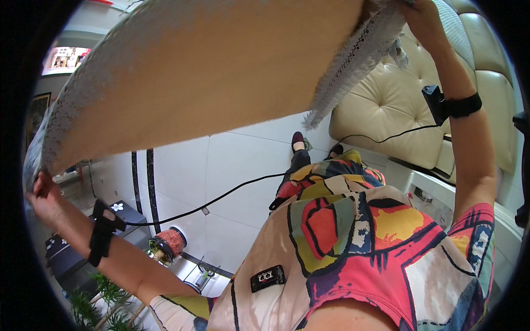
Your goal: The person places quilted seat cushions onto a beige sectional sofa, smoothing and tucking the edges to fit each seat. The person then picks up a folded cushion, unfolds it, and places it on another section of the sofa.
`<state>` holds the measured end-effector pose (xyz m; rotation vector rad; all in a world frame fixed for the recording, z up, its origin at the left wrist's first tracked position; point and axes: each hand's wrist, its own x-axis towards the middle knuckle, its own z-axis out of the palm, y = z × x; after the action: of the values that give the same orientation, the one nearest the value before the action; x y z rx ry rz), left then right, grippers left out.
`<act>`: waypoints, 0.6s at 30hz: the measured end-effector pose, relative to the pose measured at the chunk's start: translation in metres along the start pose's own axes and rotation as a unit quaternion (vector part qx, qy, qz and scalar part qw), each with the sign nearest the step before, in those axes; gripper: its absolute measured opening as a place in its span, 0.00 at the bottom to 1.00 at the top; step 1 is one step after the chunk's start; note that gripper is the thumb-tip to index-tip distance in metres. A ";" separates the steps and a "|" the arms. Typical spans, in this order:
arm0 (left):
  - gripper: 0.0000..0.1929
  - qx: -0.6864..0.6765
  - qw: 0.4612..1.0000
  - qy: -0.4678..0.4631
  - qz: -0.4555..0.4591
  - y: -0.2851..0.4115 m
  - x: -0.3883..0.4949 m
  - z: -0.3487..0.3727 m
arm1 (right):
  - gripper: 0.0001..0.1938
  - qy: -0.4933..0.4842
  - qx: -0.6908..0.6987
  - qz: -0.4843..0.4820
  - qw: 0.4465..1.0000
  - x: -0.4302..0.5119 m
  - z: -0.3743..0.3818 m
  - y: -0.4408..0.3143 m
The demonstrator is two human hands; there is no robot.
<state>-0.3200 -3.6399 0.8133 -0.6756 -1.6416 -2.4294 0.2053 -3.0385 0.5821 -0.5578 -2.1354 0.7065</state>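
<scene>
A wide tan cloth (215, 74) with a grey lace border (352, 62) is stretched out in the air before me. My left hand (44, 196) grips its edge at the far left, thumb and fingers closed on the lace corner. High at the upper right, my right hand (420, 18) is raised at the opposite lace corner with its fingers closed on it; the fingertips are partly cut off by the picture's top edge. Between the hands the cloth hangs fairly taut, and a loose lace end dangles below my right hand. Each wrist wears a black strap with a small device.
To the right stands a cream tufted leather sofa (385, 99). A black cable (240, 188) runs across my front above the white tiled floor (178, 182). At the lower left are a red patterned pot (170, 242), a dark cabinet with white flowers (124, 211) and a green plant (109, 287).
</scene>
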 end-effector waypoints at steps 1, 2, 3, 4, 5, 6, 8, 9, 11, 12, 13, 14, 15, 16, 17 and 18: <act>0.24 0.011 0.999 0.040 0.036 0.017 0.000 0.001 | 0.12 0.012 0.010 0.044 0.999 0.000 0.000 0.003; 0.24 0.076 0.987 0.094 0.104 0.028 -0.006 -0.004 | 0.12 0.025 0.020 0.086 0.996 0.000 -0.001 0.008; 0.24 0.098 0.979 0.122 0.127 0.038 -0.009 -0.007 | 0.12 0.038 0.030 0.128 0.991 -0.002 -0.005 0.014; 0.24 0.112 0.976 0.138 0.129 0.046 -0.012 -0.006 | 0.11 0.038 0.003 0.139 0.990 -0.003 -0.010 0.021; 0.23 0.122 0.972 0.151 0.132 0.052 -0.015 -0.007 | 0.11 0.033 0.013 0.151 0.988 -0.005 -0.011 0.027; 0.23 0.129 0.969 0.162 0.134 0.056 -0.019 -0.010 | 0.10 0.028 0.022 0.163 0.986 -0.006 -0.011 0.033; 0.23 0.140 0.965 0.181 0.131 0.058 -0.024 -0.016 | 0.09 0.009 0.075 0.203 0.976 -0.006 -0.007 0.041; 0.23 0.145 0.962 0.190 0.131 0.059 -0.027 -0.020 | 0.09 0.009 0.061 0.166 0.984 -0.006 -0.004 0.043; 0.23 0.151 0.959 0.206 0.125 0.058 -0.034 -0.031 | 0.09 0.011 0.032 0.090 0.995 -0.004 0.001 0.045; 0.23 0.151 0.958 0.212 0.122 0.056 -0.037 -0.035 | 0.09 0.019 0.054 0.098 0.994 -0.001 0.002 0.046; 0.23 0.152 0.956 0.219 0.119 0.055 -0.043 -0.039 | 0.09 0.025 0.076 0.106 0.991 0.002 0.000 0.048; 0.23 0.151 0.956 0.226 0.114 0.053 -0.049 -0.041 | 0.09 0.031 0.099 0.116 0.988 0.005 -0.002 0.051; 0.23 0.152 0.955 0.232 0.107 0.051 -0.055 -0.042 | 0.09 0.030 0.106 0.142 0.984 0.011 -0.006 0.056; 0.23 0.163 0.952 0.239 0.104 0.048 -0.063 -0.042 | 0.09 0.034 0.120 0.155 0.980 0.015 -0.010 0.061; 0.22 0.161 0.956 0.232 0.084 0.045 -0.073 -0.040 | 0.10 0.039 0.133 0.168 0.976 0.020 -0.015 0.066; 0.22 0.169 0.956 0.232 0.065 0.042 -0.084 -0.039 | 0.10 0.023 0.144 0.178 0.973 0.025 -0.021 0.072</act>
<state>-0.2421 -3.7030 0.8004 -0.1370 -1.6808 -1.9449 0.2183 -2.9642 0.5603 -0.7964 -1.8622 1.1666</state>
